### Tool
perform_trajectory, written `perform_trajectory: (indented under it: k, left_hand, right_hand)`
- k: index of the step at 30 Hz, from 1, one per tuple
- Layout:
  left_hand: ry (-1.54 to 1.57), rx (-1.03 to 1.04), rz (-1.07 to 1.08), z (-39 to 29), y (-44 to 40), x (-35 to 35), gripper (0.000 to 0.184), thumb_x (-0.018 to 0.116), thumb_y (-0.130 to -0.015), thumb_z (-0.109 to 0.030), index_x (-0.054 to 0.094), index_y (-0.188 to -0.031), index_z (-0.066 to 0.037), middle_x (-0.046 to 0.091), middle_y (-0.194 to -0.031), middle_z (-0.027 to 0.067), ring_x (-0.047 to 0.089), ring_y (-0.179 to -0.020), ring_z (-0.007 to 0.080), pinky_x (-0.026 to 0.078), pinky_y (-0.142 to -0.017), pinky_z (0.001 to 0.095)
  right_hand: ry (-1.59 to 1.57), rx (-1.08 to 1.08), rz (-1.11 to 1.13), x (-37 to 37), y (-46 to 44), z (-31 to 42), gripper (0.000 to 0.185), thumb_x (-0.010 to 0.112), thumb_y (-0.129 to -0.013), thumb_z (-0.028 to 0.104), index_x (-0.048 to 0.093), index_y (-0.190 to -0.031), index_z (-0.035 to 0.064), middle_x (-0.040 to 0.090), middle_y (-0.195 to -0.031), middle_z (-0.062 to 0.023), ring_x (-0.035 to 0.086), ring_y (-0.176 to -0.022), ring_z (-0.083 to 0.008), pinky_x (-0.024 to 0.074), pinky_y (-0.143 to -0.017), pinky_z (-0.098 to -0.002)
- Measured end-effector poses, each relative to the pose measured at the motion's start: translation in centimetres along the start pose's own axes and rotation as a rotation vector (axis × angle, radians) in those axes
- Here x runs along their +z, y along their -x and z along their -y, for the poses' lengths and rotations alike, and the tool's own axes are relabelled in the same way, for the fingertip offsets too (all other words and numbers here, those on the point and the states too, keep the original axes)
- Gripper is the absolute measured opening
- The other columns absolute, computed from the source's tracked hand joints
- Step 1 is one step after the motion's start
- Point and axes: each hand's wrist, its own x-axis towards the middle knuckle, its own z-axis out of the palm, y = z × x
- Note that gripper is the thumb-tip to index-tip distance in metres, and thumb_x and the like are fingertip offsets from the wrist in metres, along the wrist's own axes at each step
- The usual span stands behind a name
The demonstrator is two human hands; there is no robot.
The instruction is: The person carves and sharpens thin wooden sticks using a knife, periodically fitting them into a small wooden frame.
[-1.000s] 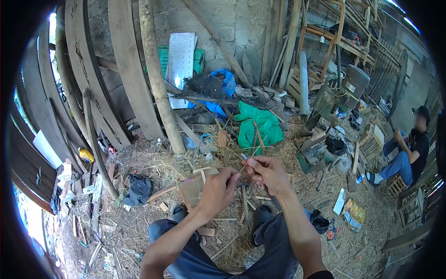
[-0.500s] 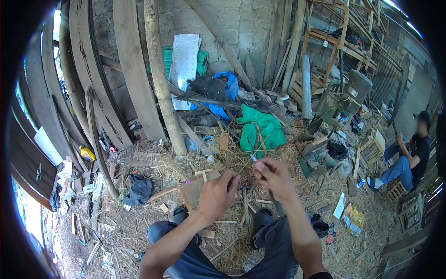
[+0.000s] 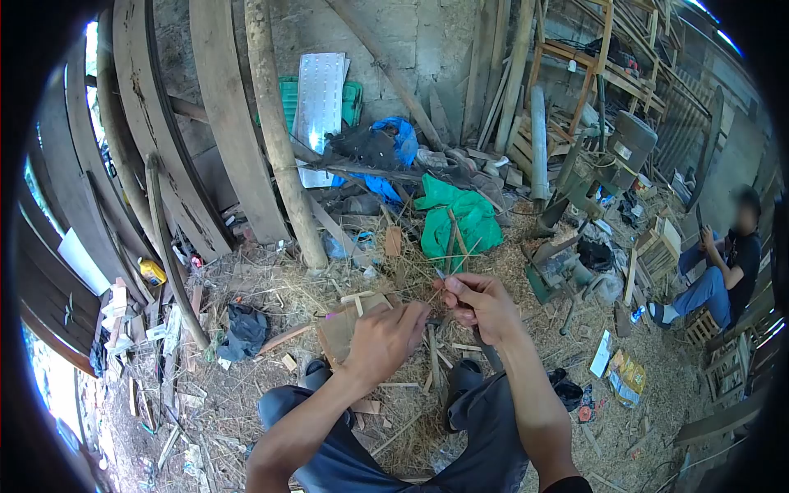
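My right hand point(image 3: 489, 311) is closed around a knife point(image 3: 491, 353). Its long dark handle runs back below the palm toward my knee, and a short pale blade tip shows above the fingers. My left hand point(image 3: 382, 338) is closed in a pinch just to the left, its fingertips a little apart from the right ones. Whatever it pinches is too thin to make out against the straw. Below the left hand lies a brown cardboard piece point(image 3: 335, 335) with a small wooden piece point(image 3: 357, 299) near its top.
Straw and wood scraps cover the ground around my feet. A green plastic sheet point(image 3: 460, 222) lies ahead, and a wooden post point(image 3: 283, 156) stands ahead left. A black bag point(image 3: 244, 333) is on the left. Machinery point(image 3: 588, 197) stands right, with a seated person point(image 3: 723, 267) beyond.
My right hand has turned and dropped slightly, with the fingers lower around the knife and less of its tip showing. The left hand stays nearly in place. The view has shifted slightly.
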Motion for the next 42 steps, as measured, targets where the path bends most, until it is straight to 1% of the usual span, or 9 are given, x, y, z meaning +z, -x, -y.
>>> perform_trajectory:
  k: [7,13,15,16,18,19,21,24,42]
  left_hand:
    - [-0.012,0.017,0.004,-0.3,-0.4,-0.2,0.007,0.065,-0.082,-0.012,0.059,-0.083,-0.008,0.056,-0.056,0.0081,0.057,-0.052,0.0255,0.044,-0.049,0.0358]
    - [0.11,-0.138,0.04,-0.1,0.0,0.3,0.007,0.064,-0.083,-0.014,0.06,-0.084,-0.009,0.06,-0.058,0.008,0.059,-0.053,0.0265,0.045,-0.05,0.035]
    - [0.818,-0.536,0.172,0.1,0.0,0.3,0.007,0.061,-0.085,-0.01,0.057,-0.086,-0.004,0.057,-0.058,0.0121,0.057,-0.054,0.03,0.046,-0.053,0.0382]
    - [0.817,-0.538,0.17,-0.1,-0.1,0.1,0.007,0.061,-0.085,-0.01,0.057,-0.086,-0.004,0.057,-0.058,0.0121,0.057,-0.054,0.03,0.046,-0.053,0.0382]
    - [0.351,-0.364,0.075,-0.6,-0.2,-0.7,0.008,0.061,-0.084,-0.008,0.057,-0.089,-0.003,0.057,-0.061,0.013,0.059,-0.058,0.0306,0.047,-0.054,0.0391]
    - [0.349,-0.365,0.076,-0.2,-0.1,-0.5,0.008,0.061,-0.084,-0.008,0.057,-0.089,-0.003,0.057,-0.061,0.013,0.059,-0.058,0.0306,0.047,-0.054,0.0391]
    - [0.168,-0.085,-0.016,0.3,0.1,0.1,0.01,0.061,-0.082,-0.007,0.055,-0.088,-0.003,0.057,-0.065,0.0132,0.059,-0.061,0.0305,0.046,-0.055,0.0401]
    - [0.094,-0.008,0.044,0.4,-0.2,0.0,0.01,0.061,-0.081,-0.007,0.053,-0.086,-0.004,0.058,-0.069,0.0126,0.058,-0.063,0.031,0.046,-0.056,0.0411]
    - [0.201,-0.099,0.048,-0.5,0.1,-0.4,0.008,0.064,-0.081,-0.007,0.058,-0.086,-0.005,0.058,-0.062,0.0114,0.057,-0.058,0.0293,0.044,-0.054,0.0386]
  right_hand:
    - [0.076,-0.041,-0.062,-0.3,-0.2,0.1,0.024,0.061,-0.091,0.019,0.064,-0.099,-0.0038,0.056,-0.069,0.0012,0.038,-0.048,-0.0028,0.025,-0.042,-0.0189]
    - [0.127,-0.044,-0.067,0.1,-0.3,-0.1,0.026,0.06,-0.092,0.019,0.062,-0.1,-0.0051,0.055,-0.069,0.0003,0.038,-0.048,-0.0027,0.0264,-0.043,-0.0181]
    - [0.193,-0.149,-0.007,0.1,-0.6,-0.9,0.024,0.059,-0.092,0.018,0.063,-0.098,-0.0047,0.056,-0.07,-0.0005,0.04,-0.05,-0.0032,0.0273,-0.043,-0.0182]
    - [0.159,-0.133,0.023,0.1,-0.6,-1.0,0.023,0.058,-0.093,0.017,0.063,-0.099,-0.0046,0.057,-0.07,-0.001,0.041,-0.051,-0.0038,0.0282,-0.043,-0.0183]
    - [0.202,-0.116,0.076,0.7,-0.4,-1.6,0.021,0.058,-0.093,0.016,0.064,-0.097,-0.0035,0.057,-0.07,-0.0008,0.04,-0.051,-0.0034,0.028,-0.043,-0.0187]
    - [0.246,-0.108,0.125,0.9,-0.4,-1.8,0.019,0.058,-0.093,0.016,0.064,-0.094,-0.0024,0.057,-0.07,-0.0006,0.04,-0.051,-0.0029,0.0278,-0.043,-0.0191]
    - [0.181,-0.074,0.114,1.0,-0.5,-1.6,0.019,0.058,-0.093,0.016,0.064,-0.093,-0.0018,0.057,-0.07,-0.0006,0.04,-0.051,-0.0033,0.0283,-0.043,-0.0192]
    - [0.108,-0.022,0.056,1.1,-0.5,-0.9,0.019,0.059,-0.093,0.017,0.064,-0.092,-0.0011,0.057,-0.07,-0.0005,0.04,-0.051,-0.0038,0.0289,-0.043,-0.0194]
    - [0.07,-0.088,-0.115,-1.7,-0.4,0.6,0.022,0.058,-0.093,0.017,0.063,-0.099,-0.0028,0.054,-0.071,0.0021,0.037,-0.05,-0.0022,0.0251,-0.042,-0.0184]
